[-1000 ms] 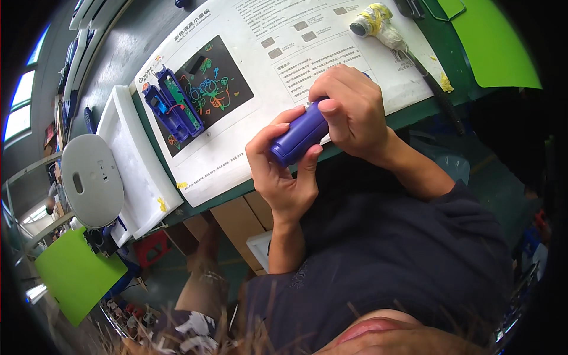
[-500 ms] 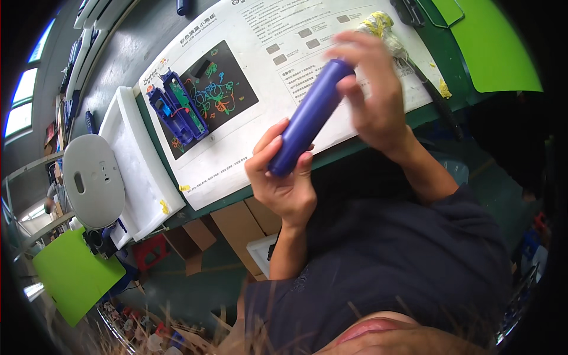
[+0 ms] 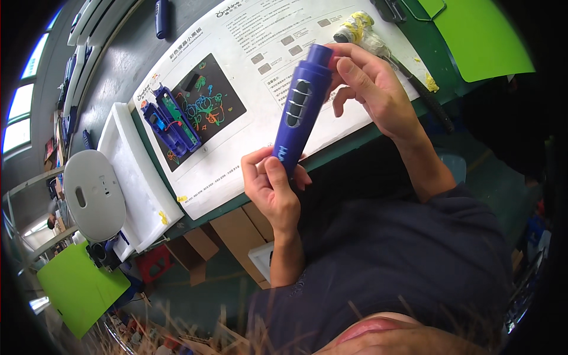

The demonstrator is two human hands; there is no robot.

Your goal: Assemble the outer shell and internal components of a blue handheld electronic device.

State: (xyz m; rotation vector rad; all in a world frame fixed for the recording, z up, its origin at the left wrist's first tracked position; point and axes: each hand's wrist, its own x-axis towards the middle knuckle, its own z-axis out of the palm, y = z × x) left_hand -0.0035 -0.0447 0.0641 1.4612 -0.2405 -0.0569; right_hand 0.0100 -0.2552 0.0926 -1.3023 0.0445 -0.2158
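Both hands grip one blue plastic tube (image 3: 299,112), held slanted above the printed instruction sheet (image 3: 248,77) on the green workbench (image 3: 438,77). Left hand (image 3: 273,188) clasps the tube's lower end between thumb and fingers; right hand (image 3: 370,89) pinches the narrower upper cap with its fingertips. Oval slots show along the tube's side. Beside the sheet lie a white foam tray (image 3: 139,177) and a grey round disc (image 3: 93,195). A yellow-stained brush (image 3: 364,32) rests near the right hand.
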